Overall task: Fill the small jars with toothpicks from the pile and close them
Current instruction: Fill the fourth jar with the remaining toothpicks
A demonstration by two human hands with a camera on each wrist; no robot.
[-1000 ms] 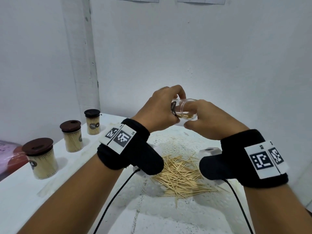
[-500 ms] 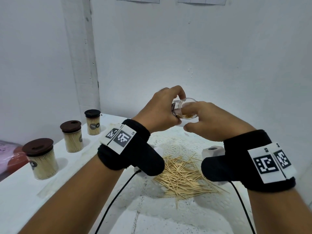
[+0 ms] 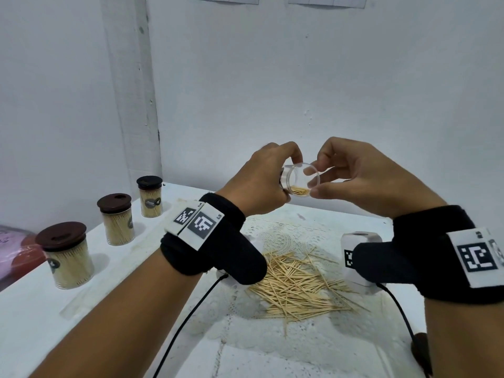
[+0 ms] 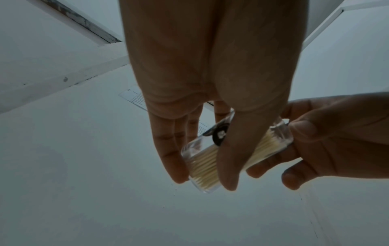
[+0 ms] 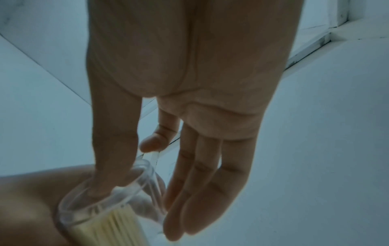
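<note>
My left hand (image 3: 286, 175) grips a small clear jar (image 3: 300, 178) on its side in the air, above the toothpick pile (image 3: 294, 285). The jar's open mouth faces my right hand (image 3: 313, 181). A thin layer of toothpicks lies along its lower wall. My right thumb touches the lower rim and the fingers curl by the upper rim, pinching the mouth end. In the left wrist view my left hand (image 4: 204, 181) wraps the jar (image 4: 202, 163). In the right wrist view my right hand (image 5: 136, 211) has its thumb on the jar's rim (image 5: 101, 208).
Three filled jars with brown lids (image 3: 65, 255) (image 3: 116, 219) (image 3: 150, 196) stand in a row along the white table's (image 3: 41, 323) left side. A lace mat (image 3: 272, 233) lies under the pile. A dark brown round thing (image 3: 421, 347) shows beside my right forearm. The wall is close behind.
My right hand has drawn back to the right from the jar's mouth, so the open rim now shows. The left hand and jar have stayed in place.
</note>
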